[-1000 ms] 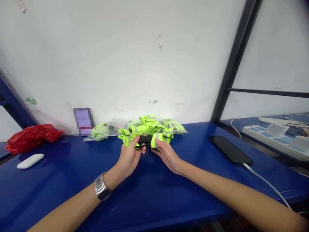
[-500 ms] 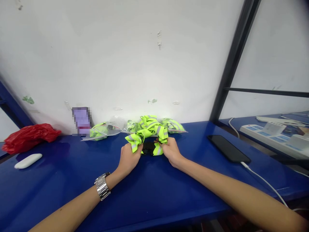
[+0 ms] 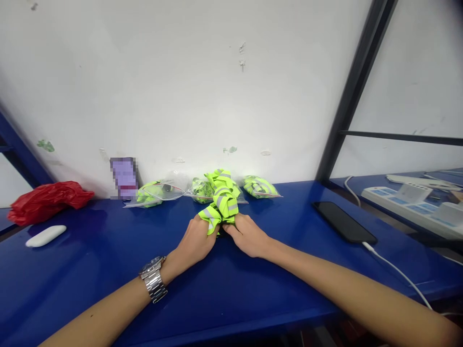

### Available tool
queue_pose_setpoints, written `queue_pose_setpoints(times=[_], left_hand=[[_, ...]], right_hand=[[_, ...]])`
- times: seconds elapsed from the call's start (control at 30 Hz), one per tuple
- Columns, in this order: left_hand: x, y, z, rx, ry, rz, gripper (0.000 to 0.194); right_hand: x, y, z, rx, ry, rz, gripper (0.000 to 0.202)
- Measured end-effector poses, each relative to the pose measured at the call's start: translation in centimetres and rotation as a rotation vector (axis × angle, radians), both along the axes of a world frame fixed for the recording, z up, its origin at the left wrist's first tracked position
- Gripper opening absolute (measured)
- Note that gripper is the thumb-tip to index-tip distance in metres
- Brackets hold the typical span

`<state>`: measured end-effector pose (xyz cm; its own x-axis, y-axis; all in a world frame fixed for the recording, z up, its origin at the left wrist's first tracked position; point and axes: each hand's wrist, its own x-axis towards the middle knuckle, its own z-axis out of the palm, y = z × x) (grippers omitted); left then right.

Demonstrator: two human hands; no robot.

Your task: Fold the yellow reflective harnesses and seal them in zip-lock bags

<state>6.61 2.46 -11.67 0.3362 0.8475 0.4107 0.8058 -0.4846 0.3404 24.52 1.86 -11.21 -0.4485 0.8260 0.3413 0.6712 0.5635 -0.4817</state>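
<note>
A bunched neon yellow strap with grey reflective bands (image 3: 226,200) rises above the blue table, between and behind my hands. My left hand (image 3: 198,239), with a metal watch on the wrist, is closed on its left part. My right hand (image 3: 249,234) is closed on its right part, thumb toward the left hand. The two hands are close together, with a small dark piece partly visible between them. Clear bags with similar yellow material lie behind: one at left (image 3: 150,193), one in the middle (image 3: 200,189), one at right (image 3: 259,187).
On the blue table (image 3: 231,294), a red plastic bag (image 3: 50,201) and a white case (image 3: 46,236) lie at left. A blurred purple-screened phone (image 3: 125,177) leans on the wall. At right are a black phone (image 3: 343,221) with a white cable and a power strip (image 3: 408,207).
My hands have come closer together, and the strap between them has bunched into a narrower bundle. The dark piece between the hands is now mostly hidden. The view has shifted slightly.
</note>
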Motion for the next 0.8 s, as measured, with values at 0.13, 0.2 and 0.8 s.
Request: queue_pose_setpoints(times=[0.13,0.2,0.8], left_hand=[[-0.1,-0.3,0.5,-0.132,-0.156,0.019,0.033],[-0.3,-0.3,0.6,-0.225,-0.27,0.083,0.039],[1.9,-1.1,1.7,-0.204,-0.373,0.179,0.047]], right_hand=[[0.5,-0.2,0.0,0.059,-0.199,0.016,0.017],[0.5,-0.4,0.3,0.081,-0.278,0.017,0.019],[-0.5,-0.1,-0.1,0.169,-0.542,0.031,0.032]])
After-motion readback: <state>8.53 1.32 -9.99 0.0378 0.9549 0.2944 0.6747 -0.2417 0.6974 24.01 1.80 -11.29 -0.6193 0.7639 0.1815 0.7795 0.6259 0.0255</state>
